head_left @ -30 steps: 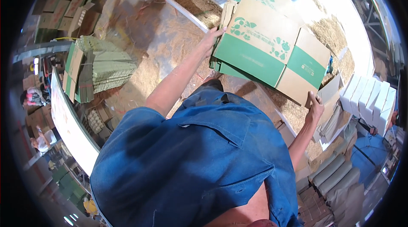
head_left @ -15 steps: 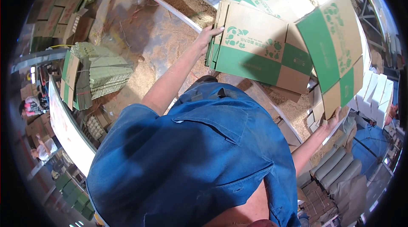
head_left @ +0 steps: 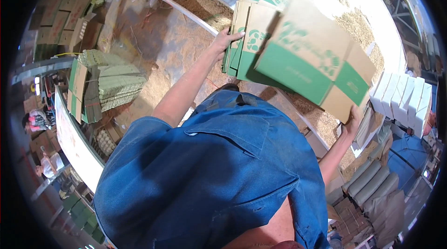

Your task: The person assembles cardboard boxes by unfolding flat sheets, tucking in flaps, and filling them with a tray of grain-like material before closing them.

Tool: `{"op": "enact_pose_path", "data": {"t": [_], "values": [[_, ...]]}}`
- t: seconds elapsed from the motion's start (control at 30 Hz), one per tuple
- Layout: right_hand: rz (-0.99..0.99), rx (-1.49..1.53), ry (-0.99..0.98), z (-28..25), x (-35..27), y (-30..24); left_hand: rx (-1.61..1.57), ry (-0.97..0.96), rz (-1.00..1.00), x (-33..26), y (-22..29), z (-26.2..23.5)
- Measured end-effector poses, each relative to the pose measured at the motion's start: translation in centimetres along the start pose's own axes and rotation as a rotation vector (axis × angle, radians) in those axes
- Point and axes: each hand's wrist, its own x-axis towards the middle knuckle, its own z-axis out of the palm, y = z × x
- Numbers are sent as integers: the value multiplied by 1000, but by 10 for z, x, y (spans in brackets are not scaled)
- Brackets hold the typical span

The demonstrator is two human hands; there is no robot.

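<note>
Green-and-brown flat carton, motion-blurred, tilted, overlapping a stack of similar flat cartons in front of the person; can't tell if the two touch. Right hand closed on the carton's lower right corner, some fingers hidden. Left hand pinches the stack's left edge — thumb on top, other fingers partly hidden, can't tell how many sheets it grips. White boxes in a row, just right of the right hand. Grey-green trays piled well apart, left side — near the white panel.
</note>
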Motion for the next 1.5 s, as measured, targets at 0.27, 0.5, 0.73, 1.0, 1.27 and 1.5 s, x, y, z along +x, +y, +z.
{"op": "enact_pose_path", "data": {"t": [0.27,0.5,0.73,1.0,1.27,1.5], "values": [[29,-858,-98,87,29,30,73,57,61,-2,0,0],[91,-680,-3,70,19,25,61,84,70,-1,10,0],[111,-457,341,50,16,52,53,95,68,3,7,-2],[111,-191,264,20,-3,11,47,83,60,3,6,-7],[-55,104,297,-105,-19,-69,16,64,45,3,8,-3],[201,-8,-138,-82,8,-33,-2,56,69,10,5,-1]]}}
